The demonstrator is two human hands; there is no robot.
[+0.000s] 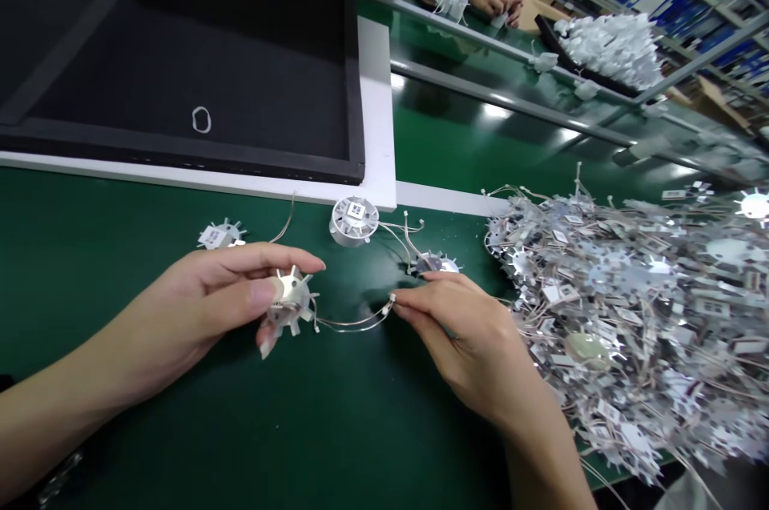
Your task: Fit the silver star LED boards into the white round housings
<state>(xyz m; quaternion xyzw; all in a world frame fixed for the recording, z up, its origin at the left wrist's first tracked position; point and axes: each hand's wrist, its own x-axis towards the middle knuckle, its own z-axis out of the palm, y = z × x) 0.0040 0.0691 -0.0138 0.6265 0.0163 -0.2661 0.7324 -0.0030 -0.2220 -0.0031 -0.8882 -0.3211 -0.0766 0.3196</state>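
My left hand grips a silvery star-shaped metal plate with short tabs round its edge, thumb on its face. Thin wires run from the plate across to my right hand, whose thumb and forefinger pinch the small white connector at their end. Between and beyond my hands stands a round white finned housing with a square code label on top and wires trailing right. One more star plate lies just behind my right fingers, and another labelled plate lies behind my left hand.
A big heap of wired star plates covers the right side of the green table. At the back left a black tray rests on a white board. Across the glass shelf, a co-worker's hands handle small white parts near a heaped tray.
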